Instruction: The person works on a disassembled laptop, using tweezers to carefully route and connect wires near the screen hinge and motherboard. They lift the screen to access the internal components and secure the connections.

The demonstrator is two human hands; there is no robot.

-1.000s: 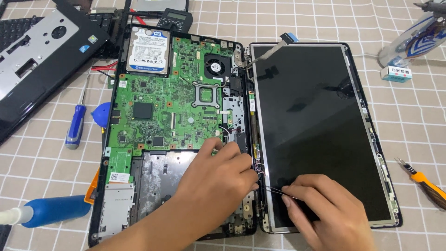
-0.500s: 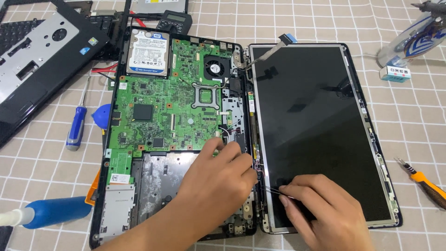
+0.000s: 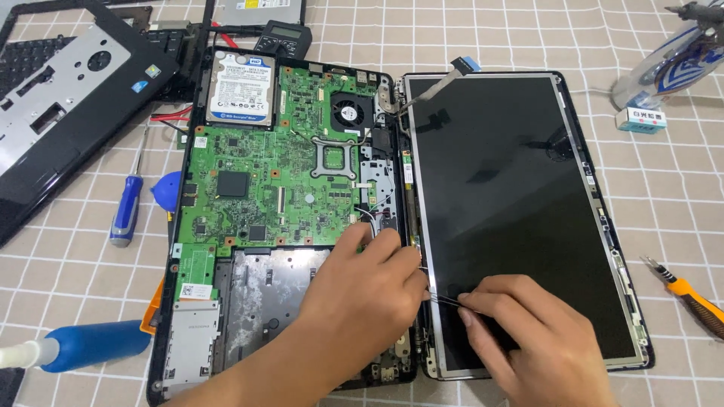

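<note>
Two hands working tweezers at the hinge gap of an opened laptop

The right hand (image 3: pixel 539 339) is pinching thin dark tweezers (image 3: pixel 445 298), their long axis lying nearly level with the tips pointing left toward the seam, probably because the parts there are too small for fingers. The left hand (image 3: pixel 369 290) is resting curled on the laptop base (image 3: pixel 162 354), fingertips pressed at the seam just beside the tweezer tips, seemingly steadying the spot; whether it is gripping a wire there I cannot tell. Beyond the left hand the green motherboard (image 3: pixel 271 188) is lying exposed, a hard drive (image 3: pixel 241 89) past it. Beyond the right hand the dark screen panel (image 3: pixel 520 196) is lying flat. A blue screwdriver (image 3: pixel 127 211) is lying well left.
</note>
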